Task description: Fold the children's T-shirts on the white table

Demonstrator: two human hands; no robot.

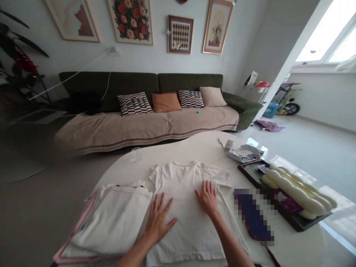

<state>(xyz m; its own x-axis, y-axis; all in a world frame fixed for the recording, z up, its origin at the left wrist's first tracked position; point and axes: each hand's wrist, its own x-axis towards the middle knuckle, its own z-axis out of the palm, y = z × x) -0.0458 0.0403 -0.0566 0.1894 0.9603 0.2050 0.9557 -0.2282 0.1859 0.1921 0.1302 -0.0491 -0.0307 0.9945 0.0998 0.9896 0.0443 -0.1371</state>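
Two bare hands, both palm down with fingers spread, neither gripping anything. Left hand point(160, 218) presses on the left side of the white shirt point(189, 233), close to its side edge; right hand point(208, 198) lies flat on it farther from the body, just inside the opposite edge. Shirt is spread between and beneath both hands: collar beyond the fingertips, hem toward the wearer, one sleeve lying ahead of each hand. Left of the left hand, just beside the shirt, a clothes stack point(108, 218), white on top, pink showing at its outer edge; little lateral room there. Right of the right hand, a strip of table point(191, 148), then a dark blue item point(254, 215), pixelated, identity unclear. Farther right, a dark tray point(296, 223) bearing a puffy cream object point(300, 193); ahead of it, a dish point(241, 154) of small things. Ahead of the left hand, past the sleeve, a clear cup point(136, 154) near the far rim. Table surface white, rim curved, more room ahead of the collar than at the left hand's side. Beyond both hands: green sofa point(111, 81), beige throw point(167, 120), four cushions point(167, 102); framed pictures point(133, 22) above. Window point(319, 40) far right of the right hand, above pale floor point(328, 148).
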